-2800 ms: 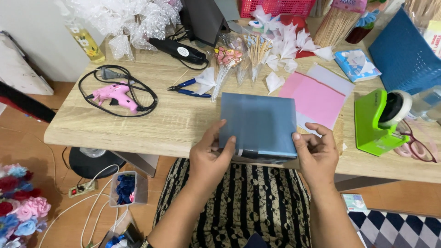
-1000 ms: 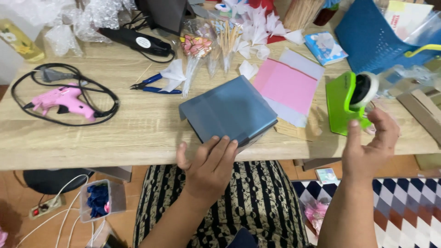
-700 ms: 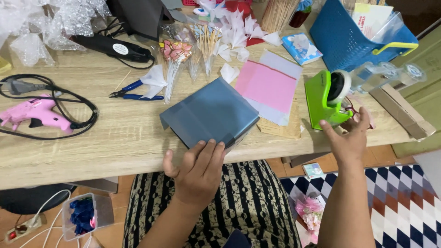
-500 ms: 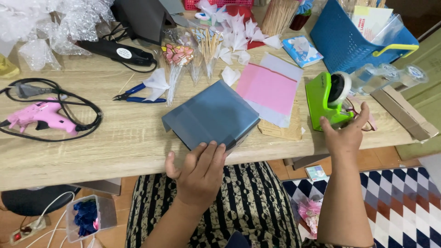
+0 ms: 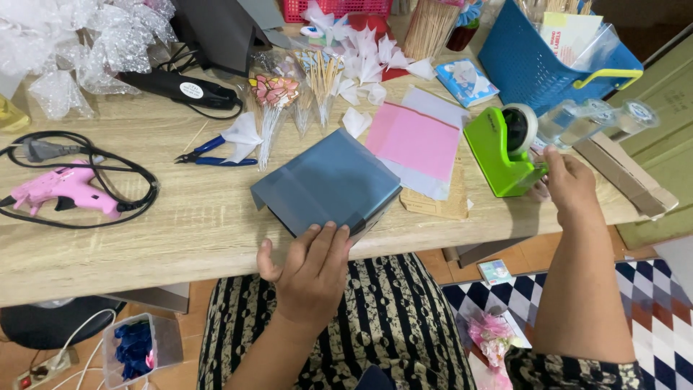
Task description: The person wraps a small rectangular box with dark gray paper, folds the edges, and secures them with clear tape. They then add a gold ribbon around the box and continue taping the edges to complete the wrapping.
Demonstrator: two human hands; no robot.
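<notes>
We're looking down at the desk (image 5: 180, 238), and its near edge runs right across in front of our lap. One grey-blue wrapped box (image 5: 328, 184) sits at that near edge, turned at an angle, one corner hanging slightly past the edge. Our left hand (image 5: 310, 271) comes up from below: the fingers (image 5: 328, 238) lie flat and spread on the box's near corner, thumb out to the side, pressing rather than clasping. To the left of the box there's a broad bare stretch of wood, free all the way to the one pink glue gun (image 5: 65, 193) ringed by its black cable. One pair of blue-handled pliers (image 5: 213, 152) lies just behind that open patch.

Over on the right, our right hand (image 5: 570, 180) is at the one green tape dispenser (image 5: 505, 148), fingers curled against its front end; we can't tell whether they pinch any tape. Room is tight there: the dispenser stands near the desk's right edge, with one blue basket (image 5: 534, 61) behind it and a pink sheet (image 5: 415, 141) between dispenser and box. White paper cones crowd the back, too many and too overlapped to count.
</notes>
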